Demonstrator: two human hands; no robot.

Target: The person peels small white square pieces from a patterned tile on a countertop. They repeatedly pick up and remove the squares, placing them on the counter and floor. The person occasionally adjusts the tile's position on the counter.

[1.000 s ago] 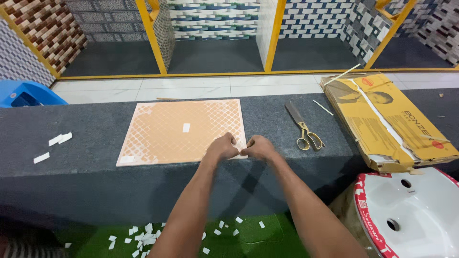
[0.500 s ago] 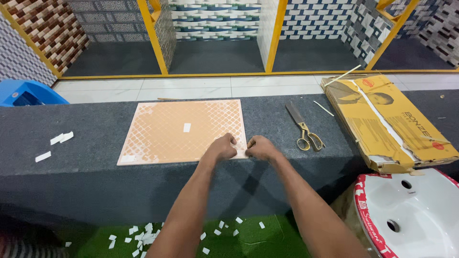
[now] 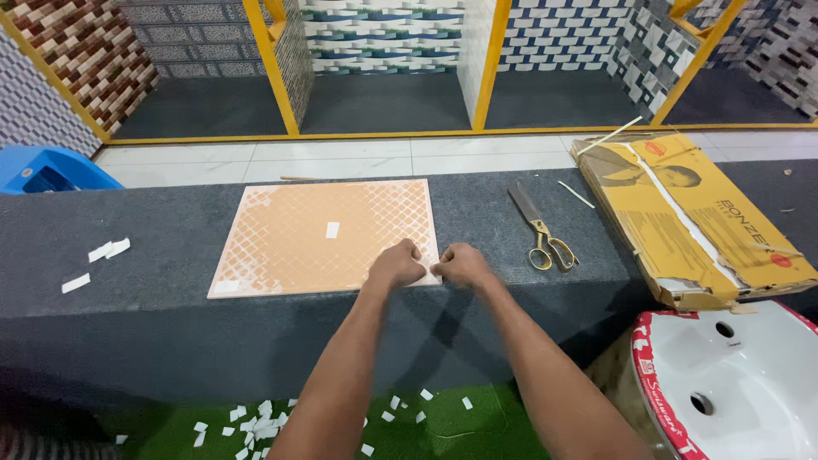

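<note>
A square orange tile point(image 3: 324, 238) lies flat at the centre of the frame on a dark grey, rough-looking surface point(image 3: 153, 315). Its face is matte, covered in a pale diamond lattice, with a small white tab point(image 3: 332, 230) near the middle and another at its lower left corner. Both hands meet at the tile's lower right corner: the left hand point(image 3: 396, 266) rests on the tile with fingers curled, the right hand point(image 3: 460, 265) is just beside it at the edge, fingers bunched as if pinching something small there; what they grip is too small to tell.

Right of the hands, apart from them, lie scissors point(image 3: 541, 230) with steel blades and gold-coloured handles. Further right a flattened yellow cardboard box point(image 3: 690, 213) hangs over the surface's edge. At lower right sits a glossy white basin point(image 3: 733, 392) with a red wrapped rim. White tabs point(image 3: 98, 260) lie on the surface at left, and many more are scattered over green turf point(image 3: 443, 426) along the bottom. A blue tub point(image 3: 47, 170) shows at upper left; patterned tile displays between yellow frames point(image 3: 264, 60) fill the top.
</note>
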